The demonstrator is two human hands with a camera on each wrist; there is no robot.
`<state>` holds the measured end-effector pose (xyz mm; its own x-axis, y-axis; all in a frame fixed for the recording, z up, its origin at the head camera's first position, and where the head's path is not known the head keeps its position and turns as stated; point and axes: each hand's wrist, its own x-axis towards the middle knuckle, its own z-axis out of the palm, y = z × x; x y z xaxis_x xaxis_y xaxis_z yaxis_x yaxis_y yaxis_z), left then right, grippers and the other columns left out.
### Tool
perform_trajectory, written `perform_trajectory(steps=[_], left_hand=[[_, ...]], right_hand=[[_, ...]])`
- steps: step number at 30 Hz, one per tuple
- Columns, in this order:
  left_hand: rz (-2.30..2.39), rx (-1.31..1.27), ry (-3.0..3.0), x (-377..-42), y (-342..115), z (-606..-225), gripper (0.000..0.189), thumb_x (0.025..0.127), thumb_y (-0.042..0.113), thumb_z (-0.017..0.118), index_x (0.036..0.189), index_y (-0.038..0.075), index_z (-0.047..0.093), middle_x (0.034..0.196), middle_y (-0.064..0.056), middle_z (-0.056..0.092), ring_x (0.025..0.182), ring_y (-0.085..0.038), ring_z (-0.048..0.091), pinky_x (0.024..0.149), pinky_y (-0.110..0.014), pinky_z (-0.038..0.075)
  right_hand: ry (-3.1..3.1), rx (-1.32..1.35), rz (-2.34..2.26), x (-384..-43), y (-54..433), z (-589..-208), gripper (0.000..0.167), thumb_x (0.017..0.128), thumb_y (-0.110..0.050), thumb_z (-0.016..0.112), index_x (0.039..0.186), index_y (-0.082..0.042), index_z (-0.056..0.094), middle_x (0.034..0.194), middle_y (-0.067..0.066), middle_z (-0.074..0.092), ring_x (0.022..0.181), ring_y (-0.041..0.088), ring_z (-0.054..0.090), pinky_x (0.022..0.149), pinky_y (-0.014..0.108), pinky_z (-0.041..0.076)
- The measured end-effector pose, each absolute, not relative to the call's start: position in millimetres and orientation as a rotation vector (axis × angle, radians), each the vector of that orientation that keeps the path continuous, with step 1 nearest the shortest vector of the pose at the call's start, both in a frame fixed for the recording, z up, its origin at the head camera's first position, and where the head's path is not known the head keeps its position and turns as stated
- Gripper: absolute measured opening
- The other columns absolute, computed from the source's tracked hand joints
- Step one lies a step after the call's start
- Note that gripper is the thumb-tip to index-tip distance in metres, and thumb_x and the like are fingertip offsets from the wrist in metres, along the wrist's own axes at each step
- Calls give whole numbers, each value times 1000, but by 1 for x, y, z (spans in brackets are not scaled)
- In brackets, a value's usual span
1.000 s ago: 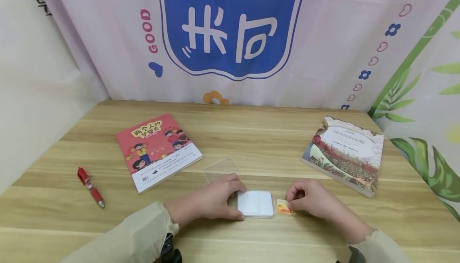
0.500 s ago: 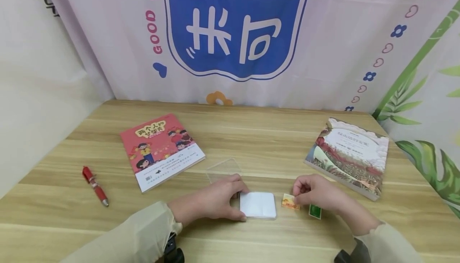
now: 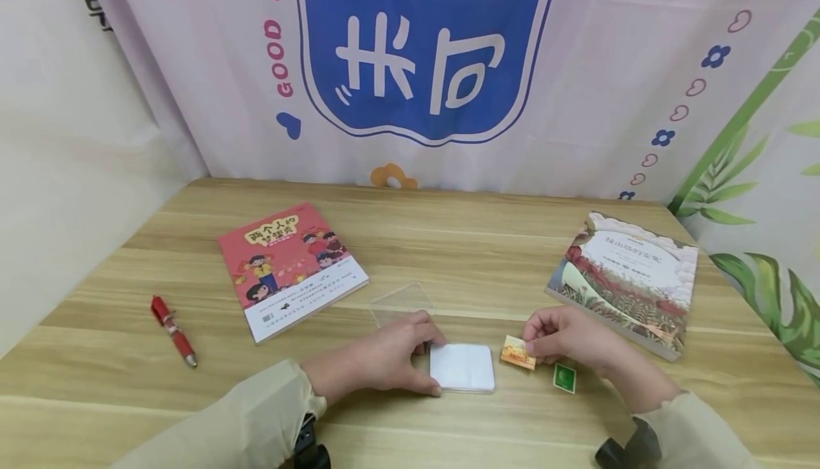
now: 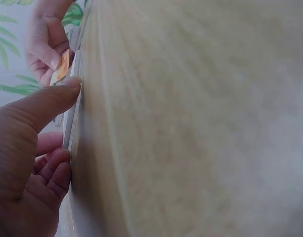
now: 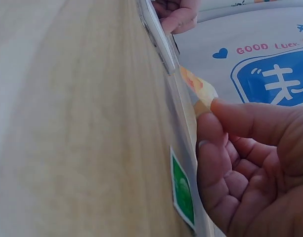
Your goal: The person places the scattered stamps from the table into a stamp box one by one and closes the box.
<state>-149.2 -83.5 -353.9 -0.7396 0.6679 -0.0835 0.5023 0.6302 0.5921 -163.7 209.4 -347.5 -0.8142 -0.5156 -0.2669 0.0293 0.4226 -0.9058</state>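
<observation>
In the head view my left hand [image 3: 400, 355] holds a flat clear case with a white filling [image 3: 463, 367] by its left end, thumb and fingers on opposite edges. The left wrist view shows the thumb [image 4: 57, 98] on the near edge of the case. My right hand [image 3: 570, 339] pinches a small orange-and-yellow stamp-like paper [image 3: 517, 353] between thumb and fingers, just right of the case. It is tilted in the right wrist view, close over the table. A small green stamp-like piece with a white border [image 3: 564, 378] lies on the table below the right hand.
A clear lid-like sheet [image 3: 400, 303] lies behind the left hand. A red book [image 3: 288, 270] is at the left, and a red pen [image 3: 173, 330] farther left. Another illustrated book [image 3: 628, 280] lies beyond the right hand. A printed cloth [image 3: 410, 63] hangs along the table's back edge.
The right hand has lifted the orange paper and drawn it slightly away from the case. The green piece, hidden a second ago, has come into sight. The left hand keeps its hold.
</observation>
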Motion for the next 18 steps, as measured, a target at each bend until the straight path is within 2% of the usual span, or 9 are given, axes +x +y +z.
perform_trajectory(steps=[18], left_hand=[[798,926,2574,-149,-84,-355,49,69,32,81,109,11,62,92,8,47,82,-6,45,72,-17,41]], right_hand=[[2133,-543,-1373,-170,196,-337,18,83,-8,63,87,8,55,70,2,51,64,11,49,58,25,44]])
